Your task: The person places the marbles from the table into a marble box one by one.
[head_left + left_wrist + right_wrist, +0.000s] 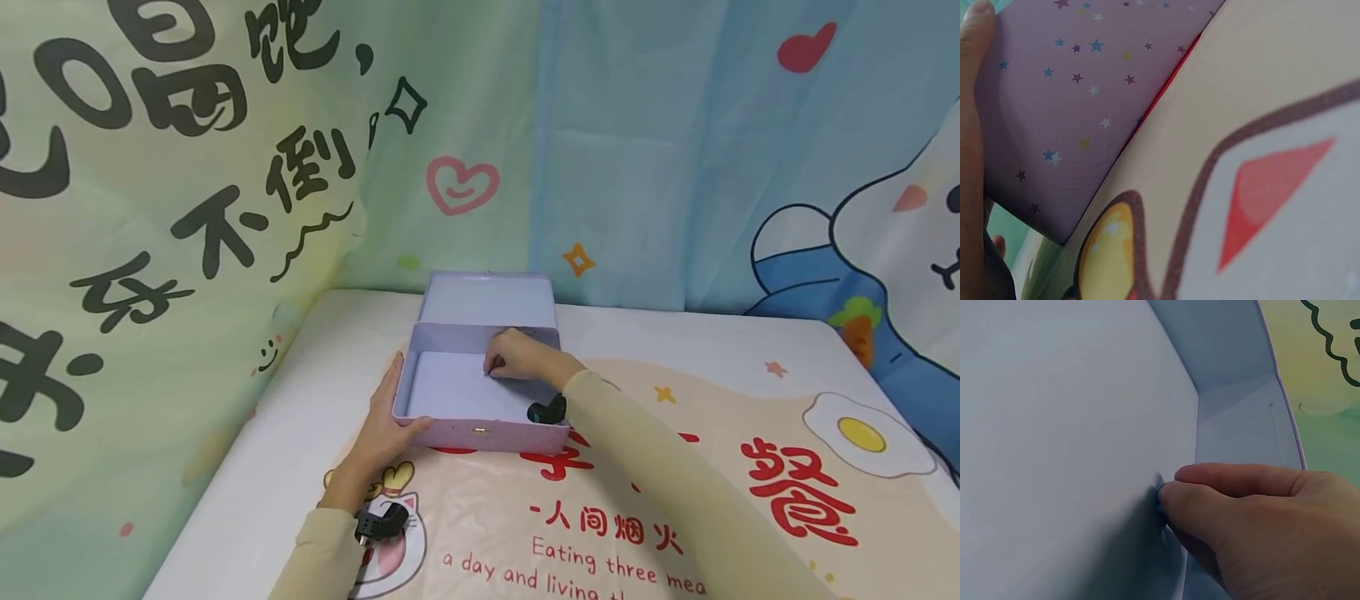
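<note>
A pink-lilac hinged box (450, 433) stands with its lid (487, 300) raised at the back and its pale inside showing. Stars dot its outer side (1079, 81) in the left wrist view. My left hand (384, 425) rests around the front left corner, with straight fingers along the left side and the thumb at the front. Inside the box, my right hand (517, 354) pinches a tiny blue thing (1161, 495) close to the inner floor (1072, 425). The fingertips hide most of this thing, so its kind cannot be told.
The box stands on a table with a printed cloth (600, 500) showing red lettering and a fried egg (862, 433). A printed curtain (630, 167) hangs behind. The box's inner walls (1235, 419) rise around the right hand. A black wrist camera (547, 410) overlaps the box's front right corner.
</note>
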Motion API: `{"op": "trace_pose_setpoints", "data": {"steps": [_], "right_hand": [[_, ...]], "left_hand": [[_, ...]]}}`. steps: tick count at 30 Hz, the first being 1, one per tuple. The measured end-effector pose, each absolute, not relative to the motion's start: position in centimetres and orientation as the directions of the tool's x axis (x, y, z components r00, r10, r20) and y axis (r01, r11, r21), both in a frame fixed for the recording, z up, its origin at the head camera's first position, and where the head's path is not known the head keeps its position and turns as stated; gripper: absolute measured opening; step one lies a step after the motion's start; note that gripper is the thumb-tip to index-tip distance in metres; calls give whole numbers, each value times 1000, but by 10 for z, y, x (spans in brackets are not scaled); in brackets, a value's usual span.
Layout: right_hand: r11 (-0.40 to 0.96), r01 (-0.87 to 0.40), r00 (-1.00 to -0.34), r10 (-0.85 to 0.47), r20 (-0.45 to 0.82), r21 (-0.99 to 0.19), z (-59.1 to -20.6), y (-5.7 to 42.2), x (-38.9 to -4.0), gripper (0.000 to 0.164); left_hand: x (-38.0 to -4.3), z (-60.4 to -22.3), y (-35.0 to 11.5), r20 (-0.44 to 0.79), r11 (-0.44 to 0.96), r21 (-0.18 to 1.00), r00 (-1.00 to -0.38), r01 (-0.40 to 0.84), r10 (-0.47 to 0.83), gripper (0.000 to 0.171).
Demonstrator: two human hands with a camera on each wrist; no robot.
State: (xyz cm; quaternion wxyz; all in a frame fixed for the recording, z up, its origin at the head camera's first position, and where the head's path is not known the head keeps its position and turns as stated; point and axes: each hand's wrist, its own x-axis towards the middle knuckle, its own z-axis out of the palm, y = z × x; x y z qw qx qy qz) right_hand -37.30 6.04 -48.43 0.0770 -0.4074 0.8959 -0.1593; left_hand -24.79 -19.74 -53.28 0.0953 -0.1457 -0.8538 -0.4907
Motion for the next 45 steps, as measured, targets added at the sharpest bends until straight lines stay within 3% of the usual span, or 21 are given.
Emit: {"op": "trace_pose_setpoints", "data": {"steps": [10, 21, 31, 45], "right_hand": [[659, -674, -684, -727, -55, -334, -479, 61, -371, 13], [627, -691, -680, -732, 32, -359, -447, 85, -371, 15], [636, -662, -707, -706, 49, -397, -416, 121, -346, 16], [666, -602, -775, -621, 120, -441, -425, 182, -301, 20]], "left_hand": [[-244, -532, -195, 241, 509, 815, -961, 277, 137, 113], [-244, -530, -193, 230, 511, 816, -963, 268, 138, 110], [-244, -525, -193, 205, 514, 824, -971, 241, 126, 106], [-241, -522, -189, 175, 496, 842, -977, 213, 122, 106]]}}
